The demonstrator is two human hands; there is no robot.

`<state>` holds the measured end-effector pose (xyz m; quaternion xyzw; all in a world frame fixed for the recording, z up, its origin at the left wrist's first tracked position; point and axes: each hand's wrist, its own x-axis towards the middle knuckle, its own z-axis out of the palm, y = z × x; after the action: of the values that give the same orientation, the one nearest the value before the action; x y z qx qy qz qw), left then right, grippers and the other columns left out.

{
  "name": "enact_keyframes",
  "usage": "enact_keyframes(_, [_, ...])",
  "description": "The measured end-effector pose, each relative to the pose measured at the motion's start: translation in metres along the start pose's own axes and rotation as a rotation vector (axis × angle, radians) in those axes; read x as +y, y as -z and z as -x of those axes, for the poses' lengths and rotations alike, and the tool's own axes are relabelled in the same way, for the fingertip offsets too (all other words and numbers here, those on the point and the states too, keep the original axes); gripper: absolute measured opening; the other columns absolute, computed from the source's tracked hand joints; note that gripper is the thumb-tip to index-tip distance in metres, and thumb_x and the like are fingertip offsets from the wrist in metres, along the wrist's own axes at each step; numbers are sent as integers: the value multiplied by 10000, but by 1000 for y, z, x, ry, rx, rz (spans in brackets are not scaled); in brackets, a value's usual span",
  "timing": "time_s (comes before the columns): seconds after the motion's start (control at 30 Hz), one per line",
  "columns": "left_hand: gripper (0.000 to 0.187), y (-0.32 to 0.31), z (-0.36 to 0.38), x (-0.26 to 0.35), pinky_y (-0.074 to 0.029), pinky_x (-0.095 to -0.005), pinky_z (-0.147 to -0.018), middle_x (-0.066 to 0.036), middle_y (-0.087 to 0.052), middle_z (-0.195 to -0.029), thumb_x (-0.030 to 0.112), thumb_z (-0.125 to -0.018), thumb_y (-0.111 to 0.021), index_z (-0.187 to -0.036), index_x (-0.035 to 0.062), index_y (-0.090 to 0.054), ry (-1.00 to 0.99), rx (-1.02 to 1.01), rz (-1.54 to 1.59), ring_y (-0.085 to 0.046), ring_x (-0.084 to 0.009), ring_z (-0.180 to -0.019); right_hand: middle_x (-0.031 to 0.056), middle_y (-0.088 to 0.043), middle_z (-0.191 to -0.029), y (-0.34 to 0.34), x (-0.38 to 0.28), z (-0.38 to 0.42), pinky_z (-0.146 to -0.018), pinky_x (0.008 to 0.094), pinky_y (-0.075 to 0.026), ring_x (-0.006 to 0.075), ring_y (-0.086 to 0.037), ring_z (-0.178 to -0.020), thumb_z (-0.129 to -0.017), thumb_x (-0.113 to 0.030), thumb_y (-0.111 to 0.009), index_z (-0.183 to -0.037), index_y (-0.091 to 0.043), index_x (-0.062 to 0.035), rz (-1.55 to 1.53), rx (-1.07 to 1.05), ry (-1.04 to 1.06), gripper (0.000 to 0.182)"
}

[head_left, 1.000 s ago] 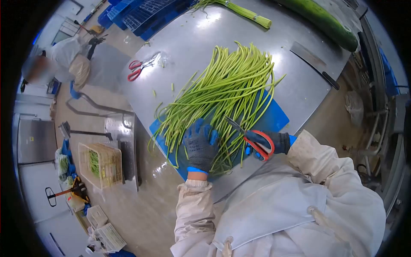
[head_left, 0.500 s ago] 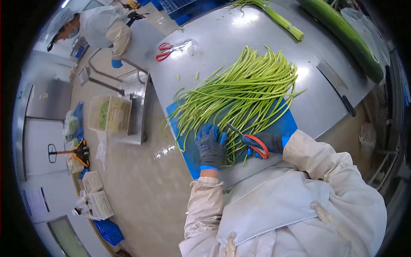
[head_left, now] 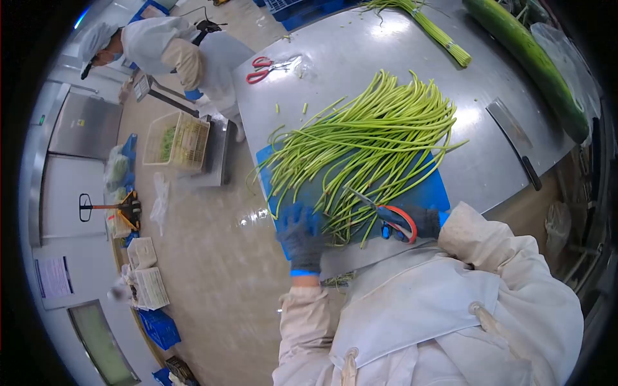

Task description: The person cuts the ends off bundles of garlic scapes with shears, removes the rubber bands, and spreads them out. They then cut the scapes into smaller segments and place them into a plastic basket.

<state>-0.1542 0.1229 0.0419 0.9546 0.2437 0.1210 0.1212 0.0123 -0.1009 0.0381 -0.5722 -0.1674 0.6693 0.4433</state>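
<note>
A loose heap of long green garlic scapes [head_left: 370, 132] lies across a blue cutting board [head_left: 435, 186] on the metal table. My left hand [head_left: 300, 235], in a grey and blue glove, is over the board's left edge beside the lower stem ends. Motion blurs it, but its fingers look stretched out and I see nothing held. My gloved right hand [head_left: 423, 222] grips red-handled scissors [head_left: 407, 219]. Their blades are parted and point up and left, over the stems near the board's front edge. The handles partly hide the right fingers.
Another pair of scissors [head_left: 259, 69] lies at the table's far left. A knife [head_left: 515, 141], a large green gourd [head_left: 534, 71] and a tied scape bundle [head_left: 438, 35] are also on the metal table [head_left: 479, 83]. A co-worker [head_left: 158, 45] bends near a crate [head_left: 153, 138] on the left.
My left hand has moved left and slightly down, away from the stem ends. The scissors stay in my right hand. The view has shifted a little, and the co-worker's hand is nearer the crate.
</note>
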Motion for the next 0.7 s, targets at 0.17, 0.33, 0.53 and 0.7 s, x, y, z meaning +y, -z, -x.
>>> enact_keyframes(0.17, [472,34,26,-18,-314,-458,-952,-123,-512,-1163,311,-732,-644,-1154,130,-533,100,46,-248,-436,-326,-1123,62,-602,-732,1,-8,5,-409,278,-460,135,-554,-518,-784,-638,-503,-875,-569,-59,-102,-43,-97,589])
enact_keyframes(0.33, [353,3,-9,10,-281,-480,-969,-115,-507,-1156,291,-737,-635,-1051,139,-578,-1,-32,-250,-387,-336,-1164,67,-585,-631,-16,-18,-26,-401,281,-456,159,-565,-494,-751,-688,-495,-758,-603,-59,29,-97,-94,637])
enact_keyframes(0.53, [200,-11,-11,6,-248,-485,-984,-90,-521,-1129,263,-751,-607,-898,129,-624,10,-4,-224,-365,-329,-1189,51,-550,-594,-16,-13,-55,-386,269,-442,150,-541,-449,-817,-620,-468,-791,-570,-66,73,-157,-127,564])
enact_keyframes(0.7, [208,-11,-6,0,-226,-487,-1001,-91,-515,-1149,243,-743,-608,-912,122,-619,-3,-13,-208,-352,-333,-1209,33,-528,-558,-21,-6,-69,-377,256,-404,131,-500,-417,-837,-615,-437,-770,-562,-79,64,-75,-25,554])
